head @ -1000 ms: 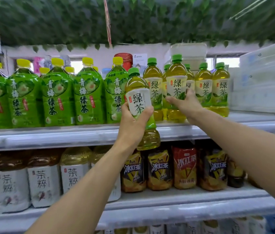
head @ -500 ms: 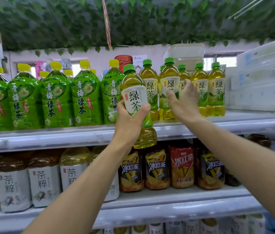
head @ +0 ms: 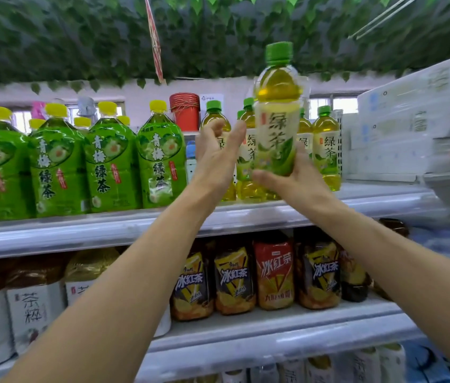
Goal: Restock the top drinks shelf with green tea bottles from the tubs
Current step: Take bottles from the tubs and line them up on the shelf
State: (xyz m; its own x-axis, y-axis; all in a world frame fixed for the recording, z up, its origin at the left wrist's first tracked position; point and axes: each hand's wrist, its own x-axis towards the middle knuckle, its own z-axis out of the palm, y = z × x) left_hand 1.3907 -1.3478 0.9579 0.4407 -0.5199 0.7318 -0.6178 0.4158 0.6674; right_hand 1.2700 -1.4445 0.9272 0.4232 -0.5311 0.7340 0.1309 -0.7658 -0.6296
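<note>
Bottle held above the shelf row

Head view: the right hand [head: 295,181] grips a green tea bottle [head: 276,114] by its lower body, long axis upright, cap up, raised in front of the standing green tea row [head: 326,150] on the top shelf [head: 384,197]. The left hand [head: 215,158] hovers just left, fingers spread, holding nothing. The shelf lies below and behind the bottle, nearer the right hand.

This is a small shop: long white metal shelves [head: 163,236] carry rows of labelled drinks, big yellow-capped green plastic tea bottles [head: 110,164] above squat amber iced-tea bottles with yellow and red labels [head: 273,275], under a ceiling hung with artificial green leaves [head: 80,37].
</note>
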